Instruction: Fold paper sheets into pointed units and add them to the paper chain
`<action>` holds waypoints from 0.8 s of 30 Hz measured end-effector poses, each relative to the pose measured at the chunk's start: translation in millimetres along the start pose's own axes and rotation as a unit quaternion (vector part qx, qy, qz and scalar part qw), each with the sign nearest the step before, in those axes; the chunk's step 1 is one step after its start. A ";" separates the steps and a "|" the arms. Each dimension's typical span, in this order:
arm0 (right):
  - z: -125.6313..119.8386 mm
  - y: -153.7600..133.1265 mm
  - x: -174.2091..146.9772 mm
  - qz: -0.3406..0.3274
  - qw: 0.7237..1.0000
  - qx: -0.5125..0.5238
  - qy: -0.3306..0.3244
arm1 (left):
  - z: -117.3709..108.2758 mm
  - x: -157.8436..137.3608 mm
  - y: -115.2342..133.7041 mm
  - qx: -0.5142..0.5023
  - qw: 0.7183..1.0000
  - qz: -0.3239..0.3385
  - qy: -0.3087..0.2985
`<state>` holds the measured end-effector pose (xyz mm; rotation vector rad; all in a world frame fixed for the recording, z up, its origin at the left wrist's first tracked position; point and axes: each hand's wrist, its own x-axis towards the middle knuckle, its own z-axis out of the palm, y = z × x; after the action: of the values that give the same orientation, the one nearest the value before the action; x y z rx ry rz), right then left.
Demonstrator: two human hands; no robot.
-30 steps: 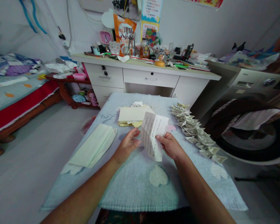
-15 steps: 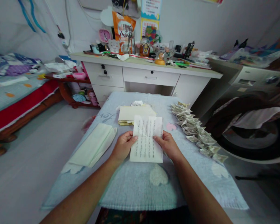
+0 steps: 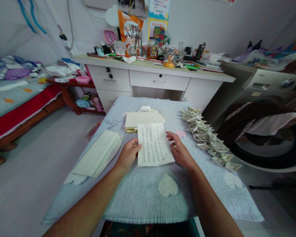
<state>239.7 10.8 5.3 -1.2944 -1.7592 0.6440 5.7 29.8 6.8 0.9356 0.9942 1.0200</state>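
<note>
A sheet of paper [image 3: 154, 146] with lines of dark writing is held over the cloth-covered table [image 3: 143, 200]. My left hand [image 3: 129, 152] pinches its left edge between thumb and fingers. At the right edge, my right hand [image 3: 179, 149] has its fingers apart and curved, close beside the paper and not gripping it. Just beyond the sheet lies a stack of cream paper [image 3: 143, 119], partly covered by it. Folded pale green-white sheets [image 3: 98, 154] rest left of my left hand. Rows of folded paper pieces with pointed tips [image 3: 204, 135] stand along the right side.
Behind the table stands a white desk [image 3: 160, 80] crowded with jars, an orange snack bag [image 3: 130, 31] and a pink clock [image 3: 110, 37]. A washing machine [image 3: 268, 98] with its door open is at right. A bed [image 3: 22, 102] is at left.
My right hand has let go of the paper's right edge and its fingers have spread. The sheet's right side has swung slightly, while my left hand keeps its hold.
</note>
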 end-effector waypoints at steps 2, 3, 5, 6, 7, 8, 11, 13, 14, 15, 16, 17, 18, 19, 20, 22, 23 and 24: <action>-2.0 -1.7 -1.3 -0.040 0.997 -0.065 -0.024 | -2.6 1.4 -0.9 -0.016 1.000 -0.008 0.000; -2.2 -2.4 -1.8 -0.054 0.994 -0.088 -0.030 | -3.7 2.1 -1.2 -0.023 1.000 -0.012 0.001; -1.5 -3.2 -2.4 -0.072 0.990 -0.118 -0.027 | -5.1 3.0 -1.4 -0.028 0.999 -0.019 0.003; -1.3 -3.3 -2.5 -0.079 0.988 -0.127 -0.023 | -5.3 3.2 -1.4 -0.025 0.999 -0.023 0.001; -1.3 -3.2 -2.4 -0.085 0.987 -0.132 -0.020 | -5.4 3.2 -1.4 -0.016 1.000 -0.025 -0.003; -1.7 -3.1 -2.2 -0.090 0.987 -0.131 -0.020 | -5.3 3.0 -1.5 -0.001 1.000 -0.024 -0.010; -4.4 -2.5 -1.0 -0.096 0.990 -0.093 -0.041 | -6.4 3.3 -3.1 0.090 0.996 0.007 -0.021; -5.9 -2.1 0.0 -0.089 0.993 -0.056 -0.058 | -9.2 4.8 -5.1 0.178 0.982 0.063 -0.002; -6.2 -1.9 0.4 -0.079 0.994 -0.040 -0.069 | -11.3 6.1 -6.1 0.223 0.970 0.100 0.019; -6.2 -1.7 0.8 -0.065 0.994 -0.029 -0.079 | -13.7 7.5 -7.0 0.265 0.954 0.137 0.042; -5.8 -1.3 1.1 -0.047 0.995 -0.020 -0.089 | -16.1 8.9 -7.8 0.301 0.936 0.171 0.064; -5.3 -0.8 1.3 -0.026 0.995 -0.013 -0.095 | -18.4 10.2 -8.4 0.330 0.921 0.197 0.072; -4.7 -0.2 1.4 -0.003 0.995 -0.005 -0.099 | -20.4 11.2 -8.7 0.354 0.908 0.214 0.070; -4.1 0.3 1.4 0.019 0.995 0.004 -0.101 | -21.8 11.7 -8.8 0.374 0.899 0.221 0.056; -3.7 0.8 1.3 0.038 0.994 0.015 -0.100 | -22.5 11.8 -8.7 0.393 0.892 0.222 0.036; -3.7 1.1 0.9 0.061 0.993 0.037 -0.098 | -21.8 10.8 -7.6 0.424 0.879 0.218 0.002; -4.2 0.9 0.5 0.066 0.992 0.044 -0.100 | -20.6 9.9 -6.7 0.437 0.872 0.219 -0.011; -5.0 0.5 0.1 0.068 0.991 0.047 -0.105 | -19.1 8.8 -5.7 0.449 0.865 0.222 -0.024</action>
<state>244.2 10.7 7.5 -1.3296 -1.7946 0.9592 -9.3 39.6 -5.6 2.0272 1.2635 0.8736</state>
